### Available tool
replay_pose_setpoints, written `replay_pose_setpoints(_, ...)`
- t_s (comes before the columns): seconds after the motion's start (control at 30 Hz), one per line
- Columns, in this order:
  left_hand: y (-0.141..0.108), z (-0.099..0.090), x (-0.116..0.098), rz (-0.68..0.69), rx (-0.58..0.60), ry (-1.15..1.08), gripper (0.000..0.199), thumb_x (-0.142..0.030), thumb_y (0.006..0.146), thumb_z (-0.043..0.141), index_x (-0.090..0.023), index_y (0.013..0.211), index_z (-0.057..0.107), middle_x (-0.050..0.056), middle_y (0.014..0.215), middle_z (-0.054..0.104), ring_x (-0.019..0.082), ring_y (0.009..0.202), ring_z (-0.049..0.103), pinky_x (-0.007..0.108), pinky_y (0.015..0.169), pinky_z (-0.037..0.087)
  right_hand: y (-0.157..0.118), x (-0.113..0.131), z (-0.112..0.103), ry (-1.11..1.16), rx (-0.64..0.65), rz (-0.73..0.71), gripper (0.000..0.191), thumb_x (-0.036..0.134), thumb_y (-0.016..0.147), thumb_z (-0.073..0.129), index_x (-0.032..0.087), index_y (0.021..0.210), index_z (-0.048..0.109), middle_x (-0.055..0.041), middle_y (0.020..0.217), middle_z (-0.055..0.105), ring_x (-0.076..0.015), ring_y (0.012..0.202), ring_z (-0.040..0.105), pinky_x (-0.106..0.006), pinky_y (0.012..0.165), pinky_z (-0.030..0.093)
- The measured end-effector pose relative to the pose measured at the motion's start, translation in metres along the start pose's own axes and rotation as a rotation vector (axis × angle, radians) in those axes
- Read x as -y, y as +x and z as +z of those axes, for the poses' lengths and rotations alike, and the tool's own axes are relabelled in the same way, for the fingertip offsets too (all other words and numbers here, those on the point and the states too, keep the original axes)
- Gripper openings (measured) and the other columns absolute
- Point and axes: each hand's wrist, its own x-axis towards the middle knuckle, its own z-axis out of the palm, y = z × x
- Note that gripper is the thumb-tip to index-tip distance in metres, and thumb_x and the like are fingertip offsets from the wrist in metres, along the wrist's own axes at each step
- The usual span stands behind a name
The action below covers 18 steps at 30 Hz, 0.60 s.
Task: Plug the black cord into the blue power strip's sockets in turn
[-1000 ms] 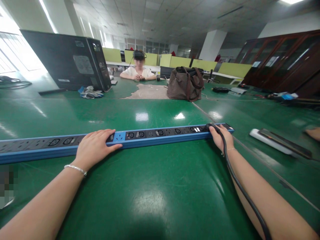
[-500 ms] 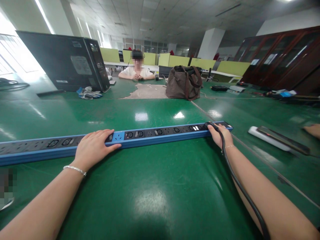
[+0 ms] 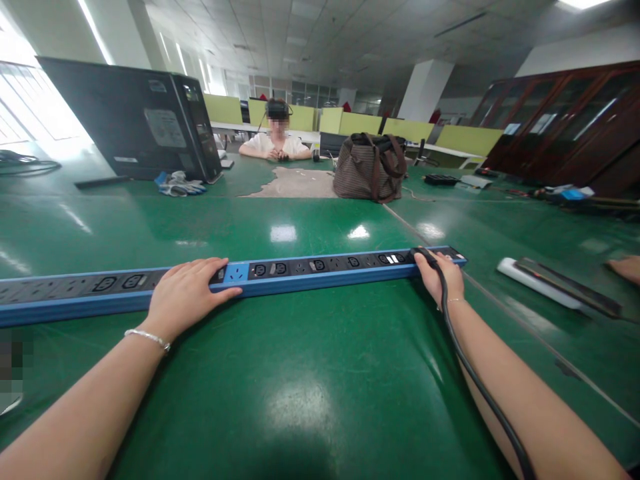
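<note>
A long blue power strip [image 3: 300, 281] with black sockets lies across the green table. My left hand [image 3: 185, 290] grips it left of the middle, thumb along the near side and fingers over the top, beside a bright blue socket. At the strip's right end, my right hand [image 3: 443, 277] is closed around a black plug [image 3: 421, 254], which sits against the sockets. From the plug a thick black cable [image 3: 463, 357] runs over my right wrist and down toward the bottom edge. My palm and fingers partly cover the plug.
Right of the strip lie a white bar and a dark one [image 3: 570, 287], near another person's hand [image 3: 627, 267]. Farther back stand a black computer case [image 3: 135, 127], gloves [image 3: 180, 185] and a brown bag [image 3: 367, 170]. A person [image 3: 276, 143] sits opposite.
The view has shifted very slightly. Both hands keep their places on the strip and the plug.
</note>
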Motion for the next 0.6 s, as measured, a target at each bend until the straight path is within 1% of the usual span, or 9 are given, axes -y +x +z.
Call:
replay_pose_setpoints(0.1,-0.0001,0.0002,0.0000,0.002,-0.005,0.016,0.071,-0.066,0.078,0.045,-0.015,0.127,0.053,0.014,0.126,0.060,0.032,0.115,0.055,0.046,0.100,0.038,0.0005,0.0009,0.0005,0.026,-0.022,0.016,0.042,0.050,0.084,0.045,0.026,0.108,0.070,-0.0078,0.102,0.070,-0.0281,0.106,0.059,-0.045,0.094,0.042)
replay_pose_setpoints(0.23,-0.0002,0.0007,0.0007,0.008,-0.008,0.026,0.071,-0.066,0.078,0.045,-0.015,0.127,0.053,0.014,0.126,0.060,0.031,0.114,0.055,0.045,0.100,0.039,-0.0006,0.0035,-0.0014,0.077,-0.023,0.061,0.044,0.053,0.084,0.044,0.027,0.109,0.070,-0.0066,0.106,0.070,-0.0272,0.102,0.061,-0.040,0.089,0.045)
replay_pose_setpoints(0.33,0.0000,0.0012,0.0016,0.009,-0.009,0.025,0.071,-0.067,0.078,0.045,-0.015,0.127,0.053,0.014,0.125,0.060,0.032,0.114,0.055,0.045,0.100,0.039,-0.0021,0.0060,-0.0041,0.101,-0.013,0.128,0.044,0.053,0.083,0.045,0.028,0.108,0.070,-0.0057,0.106,0.070,-0.0280,0.100,0.062,-0.040,0.087,0.046)
replay_pose_setpoints(0.47,0.0001,0.0016,0.0017,0.009,-0.013,0.018,0.071,-0.067,0.078,0.045,-0.015,0.127,0.053,0.014,0.125,0.061,0.032,0.115,0.055,0.046,0.100,0.039,-0.0026,0.0076,-0.0053,0.145,-0.030,0.158,0.041,0.054,0.080,0.049,0.028,0.103,0.072,-0.0056,0.098,0.071,-0.0288,0.097,0.063,-0.042,0.087,0.046)
replay_pose_setpoints(0.53,0.0000,0.0015,0.0013,0.010,-0.018,0.011,0.071,-0.066,0.078,0.045,-0.015,0.127,0.053,0.014,0.125,0.061,0.032,0.115,0.055,0.046,0.100,0.039,-0.0007,0.0073,-0.0040,0.202,-0.055,0.165,0.040,0.055,0.077,0.054,0.027,0.098,0.073,-0.0060,0.094,0.072,-0.0293,0.096,0.063,-0.044,0.088,0.046)
replay_pose_setpoints(0.6,-0.0001,0.0014,0.0011,0.010,-0.022,0.000,0.071,-0.066,0.078,0.045,-0.014,0.126,0.053,0.015,0.125,0.061,0.032,0.115,0.055,0.047,0.099,0.039,0.0031,0.0054,-0.0016,0.308,-0.117,0.183,0.043,0.057,0.077,0.054,0.023,0.096,0.072,-0.0068,0.091,0.072,-0.0282,0.093,0.064,-0.043,0.086,0.047)
